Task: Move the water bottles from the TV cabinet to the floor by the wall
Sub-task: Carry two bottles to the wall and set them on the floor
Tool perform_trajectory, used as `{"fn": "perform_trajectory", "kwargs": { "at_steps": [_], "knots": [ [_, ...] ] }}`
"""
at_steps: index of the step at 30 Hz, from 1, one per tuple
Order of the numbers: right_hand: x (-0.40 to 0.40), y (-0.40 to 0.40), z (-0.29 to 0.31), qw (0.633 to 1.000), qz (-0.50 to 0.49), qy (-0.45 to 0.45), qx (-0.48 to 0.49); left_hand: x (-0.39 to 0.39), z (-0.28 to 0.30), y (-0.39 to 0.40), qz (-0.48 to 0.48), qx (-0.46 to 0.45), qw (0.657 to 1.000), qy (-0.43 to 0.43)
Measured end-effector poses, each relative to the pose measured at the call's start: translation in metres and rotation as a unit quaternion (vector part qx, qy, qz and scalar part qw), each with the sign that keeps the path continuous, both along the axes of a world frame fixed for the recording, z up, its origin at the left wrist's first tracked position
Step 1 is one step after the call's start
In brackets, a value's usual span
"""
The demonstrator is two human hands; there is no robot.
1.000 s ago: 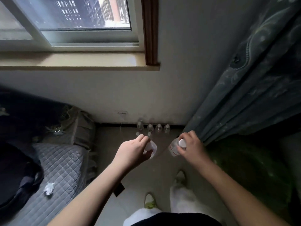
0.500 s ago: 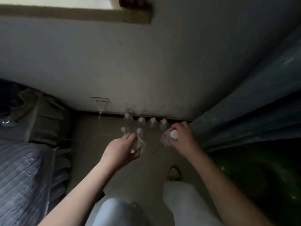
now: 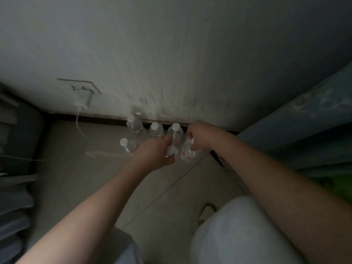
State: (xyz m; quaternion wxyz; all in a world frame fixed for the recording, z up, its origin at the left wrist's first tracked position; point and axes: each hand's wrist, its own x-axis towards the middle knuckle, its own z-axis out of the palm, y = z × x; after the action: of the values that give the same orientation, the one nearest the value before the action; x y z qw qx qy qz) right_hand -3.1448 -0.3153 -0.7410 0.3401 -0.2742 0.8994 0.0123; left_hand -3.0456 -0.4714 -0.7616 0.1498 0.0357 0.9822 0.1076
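Note:
Several clear water bottles with white caps stand on the floor by the wall: three in a back row (image 3: 134, 123) (image 3: 155, 129) (image 3: 176, 130) and one in front at the left (image 3: 127, 144). My left hand (image 3: 155, 152) is closed around a bottle (image 3: 170, 150) low over the floor, most of it hidden under my fingers. My right hand (image 3: 199, 136) grips the top of another bottle (image 3: 187, 152) with a red label, held just right of the row.
A white charger (image 3: 82, 98) sits in a wall socket at the left, its cable trailing onto the floor. A dark curtain (image 3: 304, 130) hangs at the right. Bedding edges (image 3: 15, 187) fill the left side. My knees (image 3: 238, 231) are below.
I have bent down: the window is out of view and the bottles look much closer. Both hands moved down and forward with their bottles, nearly to the floor beside the row.

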Motion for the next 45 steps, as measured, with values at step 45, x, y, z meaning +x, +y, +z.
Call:
{"fn": "perform_trajectory", "kwargs": {
  "at_steps": [45],
  "knots": [
    [-0.009, 0.029, -0.138, 0.997, 0.073, -0.005, 0.026, -0.041, -0.138, -0.011, -0.088, 0.009, 0.995, -0.036]
  ]
}}
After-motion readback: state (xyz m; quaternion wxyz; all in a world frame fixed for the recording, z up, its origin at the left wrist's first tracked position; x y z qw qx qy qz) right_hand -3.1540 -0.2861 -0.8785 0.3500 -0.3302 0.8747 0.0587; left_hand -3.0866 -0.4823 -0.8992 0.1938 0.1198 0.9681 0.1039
